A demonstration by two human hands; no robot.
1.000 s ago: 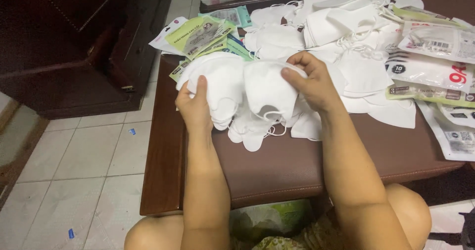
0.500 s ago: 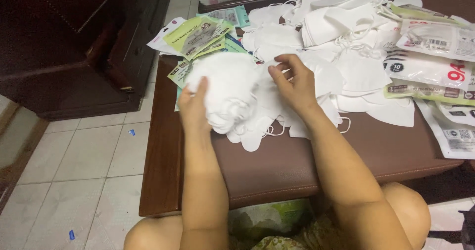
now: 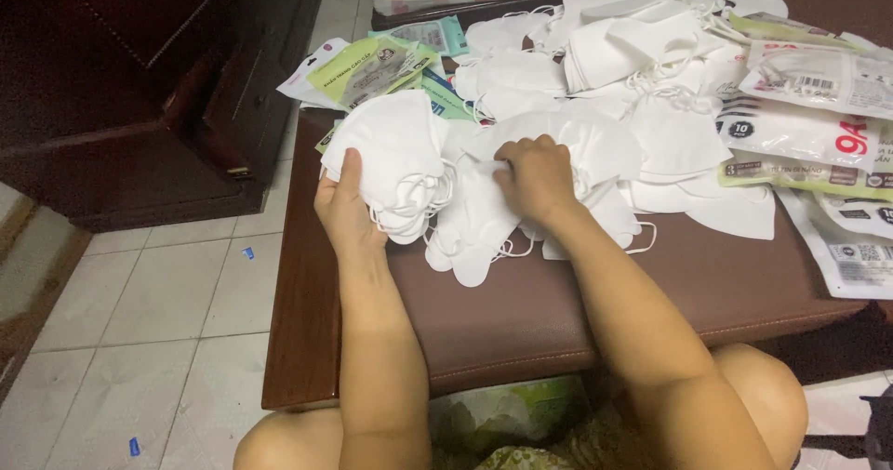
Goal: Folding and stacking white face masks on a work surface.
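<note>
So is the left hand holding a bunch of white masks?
Yes, the left hand grips a stack of white masks at its lower edge, lifted a little apart from the loose masks under the right hand.

Dim, cool indoor light falls evenly from above; the white masks [image 3: 521, 135] look slightly overexposed, shadows are soft, and detail is mildly blurred.

White masks [image 3: 395, 158] stacked, probably folded, on table

Your left hand [image 3: 349, 211] grips at centre left, thumb up; your right hand [image 3: 533, 174] curls palm-down at centre, forearms reaching up from below
</note>
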